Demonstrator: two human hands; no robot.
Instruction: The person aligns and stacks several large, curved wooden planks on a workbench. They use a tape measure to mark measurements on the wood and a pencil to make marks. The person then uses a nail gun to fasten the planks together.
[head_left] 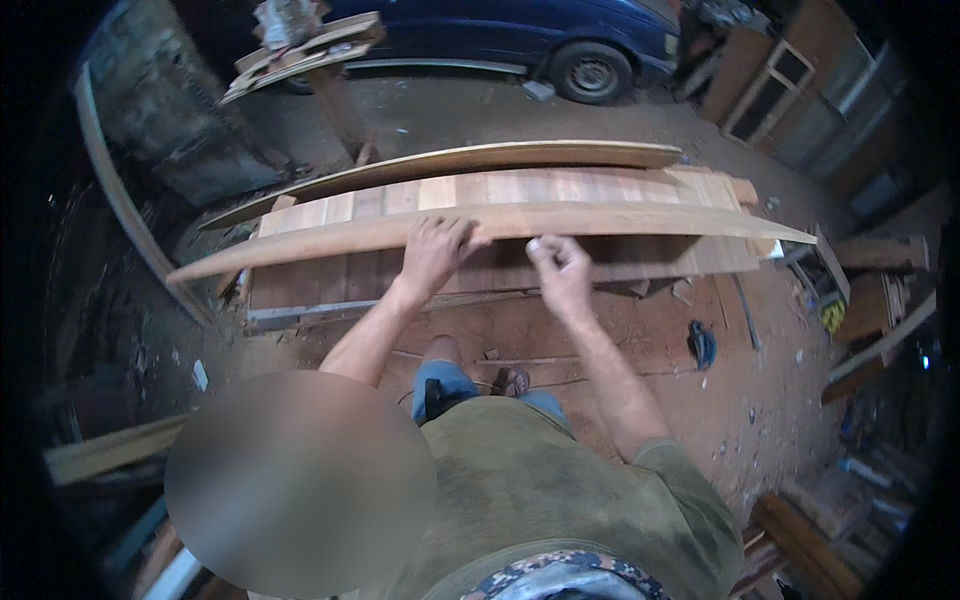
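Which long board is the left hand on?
The nearer board, crossing over the slatted panel: the left hand is on it. The far board, beyond the panel, has neither hand on it.

At the top stands a dark blue car (470, 35), and one wheel (592, 73) of it rests on the brown floor (640, 400). At upper left, thin wooden pieces (305, 58) are piled upon a post (338, 112), near a large worn panel (175, 115). Toward the right, a blue-and-black object (702, 344) lies on the ground, and farther up some wooden boards (737, 72) stand.
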